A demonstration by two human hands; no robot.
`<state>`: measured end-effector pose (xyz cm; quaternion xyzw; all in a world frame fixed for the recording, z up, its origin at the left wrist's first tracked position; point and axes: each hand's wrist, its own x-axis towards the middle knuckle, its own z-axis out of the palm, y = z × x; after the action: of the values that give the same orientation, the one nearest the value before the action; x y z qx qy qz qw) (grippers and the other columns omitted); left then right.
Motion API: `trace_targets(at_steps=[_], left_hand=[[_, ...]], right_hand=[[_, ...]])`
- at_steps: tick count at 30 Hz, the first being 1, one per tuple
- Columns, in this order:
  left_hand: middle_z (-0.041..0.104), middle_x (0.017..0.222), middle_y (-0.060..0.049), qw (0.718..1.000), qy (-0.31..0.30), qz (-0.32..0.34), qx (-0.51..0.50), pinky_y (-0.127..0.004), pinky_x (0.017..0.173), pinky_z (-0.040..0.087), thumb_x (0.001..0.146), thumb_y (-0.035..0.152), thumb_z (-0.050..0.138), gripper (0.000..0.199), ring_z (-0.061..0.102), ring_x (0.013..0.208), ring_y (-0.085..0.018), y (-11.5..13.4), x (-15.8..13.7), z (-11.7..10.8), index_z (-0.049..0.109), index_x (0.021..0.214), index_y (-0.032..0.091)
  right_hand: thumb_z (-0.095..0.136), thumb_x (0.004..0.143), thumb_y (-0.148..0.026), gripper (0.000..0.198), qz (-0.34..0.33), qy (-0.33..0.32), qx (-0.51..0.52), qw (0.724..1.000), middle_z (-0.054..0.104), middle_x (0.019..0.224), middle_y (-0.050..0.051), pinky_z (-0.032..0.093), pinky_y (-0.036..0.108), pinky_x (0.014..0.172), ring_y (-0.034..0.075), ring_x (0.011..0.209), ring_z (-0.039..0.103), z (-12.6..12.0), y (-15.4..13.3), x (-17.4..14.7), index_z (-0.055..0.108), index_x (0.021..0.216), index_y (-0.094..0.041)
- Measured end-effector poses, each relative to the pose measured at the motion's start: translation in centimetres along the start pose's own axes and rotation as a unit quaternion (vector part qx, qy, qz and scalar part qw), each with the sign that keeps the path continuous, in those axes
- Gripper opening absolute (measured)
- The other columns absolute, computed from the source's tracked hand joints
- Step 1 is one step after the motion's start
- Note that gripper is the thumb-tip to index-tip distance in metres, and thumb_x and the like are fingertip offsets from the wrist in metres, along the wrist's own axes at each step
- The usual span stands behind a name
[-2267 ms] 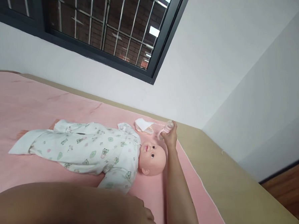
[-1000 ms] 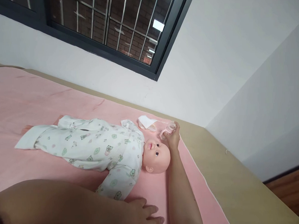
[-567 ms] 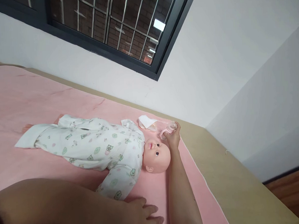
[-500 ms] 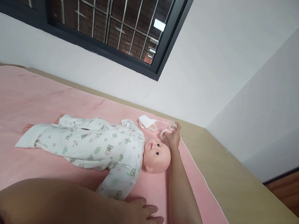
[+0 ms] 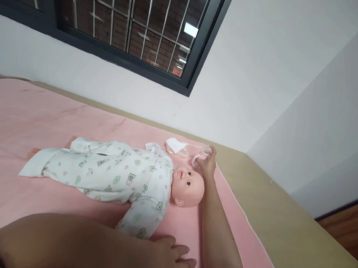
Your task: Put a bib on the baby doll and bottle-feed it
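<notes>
The right hand (image 5: 208, 164) was closed around a small pink baby bottle (image 5: 201, 154), holding it just beyond the head of the baby doll (image 5: 186, 183), which lay on its back on the pink blanket (image 5: 22, 114). The bottle sat low over the blanket near a folded white cloth (image 5: 175, 144); whether its base touched the blanket or hung just clear of it could not be told from this angle. The left hand (image 5: 176, 258) lay flat and unclenched on the blanket, grasping nothing, just beside the doll's near sleeve.

The step in hand looked like the handling of the bottle at the doll's head, with the grip already made. Judging from that, the next move would call for a steady hold on the smooth, light bottle and care to keep the wrist clear of the doll's forehead, which it nearly brushed. The left hand sat close enough to steady the doll.
</notes>
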<state>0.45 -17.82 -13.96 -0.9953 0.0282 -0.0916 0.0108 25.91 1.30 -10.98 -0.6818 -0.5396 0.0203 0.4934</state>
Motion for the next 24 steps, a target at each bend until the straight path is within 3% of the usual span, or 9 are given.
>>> trace_targets(at_steps=[5, 11, 18, 24], left_hand=[[0.061, 0.136, -0.005, 0.998, 0.035, -0.056, -0.004, -0.032, 0.083, 0.05, 0.085, 0.016, 0.06, 0.045, 0.063, 0.114, -0.022, 0.8, -0.9, -1.4, 0.064, 0.127, 0.03], [0.061, 0.137, -0.002, 0.999, 0.042, -0.024, -0.018, -0.028, 0.081, 0.051, 0.083, 0.018, 0.065, 0.048, 0.063, 0.112, -0.02, 0.4, -1.6, -2.4, 0.064, 0.128, 0.034], [0.068, 0.124, -0.001, 0.995, 0.053, -0.08, 0.009, -0.029, 0.076, 0.049, 0.08, 0.012, 0.063, 0.051, 0.066, 0.104, -0.02, 1.0, -1.1, -0.8, 0.065, 0.125, 0.036], [0.071, 0.11, 0.003, 0.996, 0.078, -0.034, 0.033, -0.028, 0.068, 0.049, 0.076, 0.023, 0.067, 0.032, 0.068, 0.091, -0.018, 0.6, -0.9, 0.7, 0.072, 0.104, 0.038]], right_hand=[[0.064, 0.061, -0.03, 0.083, 0.003, 0.001, -0.001, 1.0, 0.064, 0.118, 0.005, 0.045, 0.034, 0.084, 0.023, 0.095, 0.062, 0.1, 0.1, 0.2, 0.037, 0.14, -0.03], [0.064, 0.061, -0.031, 0.083, 0.003, -0.002, -0.002, 1.0, 0.064, 0.116, 0.004, 0.045, 0.035, 0.083, 0.023, 0.092, 0.062, 0.2, 0.3, 0.4, 0.037, 0.139, -0.03], [0.064, 0.061, -0.034, 0.083, 0.005, -0.01, -0.006, 1.0, 0.065, 0.105, 0.002, 0.047, 0.035, 0.081, 0.02, 0.08, 0.06, 0.2, 0.6, 0.5, 0.036, 0.14, -0.028], [0.064, 0.062, -0.033, 0.083, 0.006, -0.011, -0.01, 1.0, 0.064, 0.102, 0.001, 0.047, 0.034, 0.082, 0.018, 0.078, 0.06, 0.1, 0.4, 0.4, 0.037, 0.14, -0.028]])
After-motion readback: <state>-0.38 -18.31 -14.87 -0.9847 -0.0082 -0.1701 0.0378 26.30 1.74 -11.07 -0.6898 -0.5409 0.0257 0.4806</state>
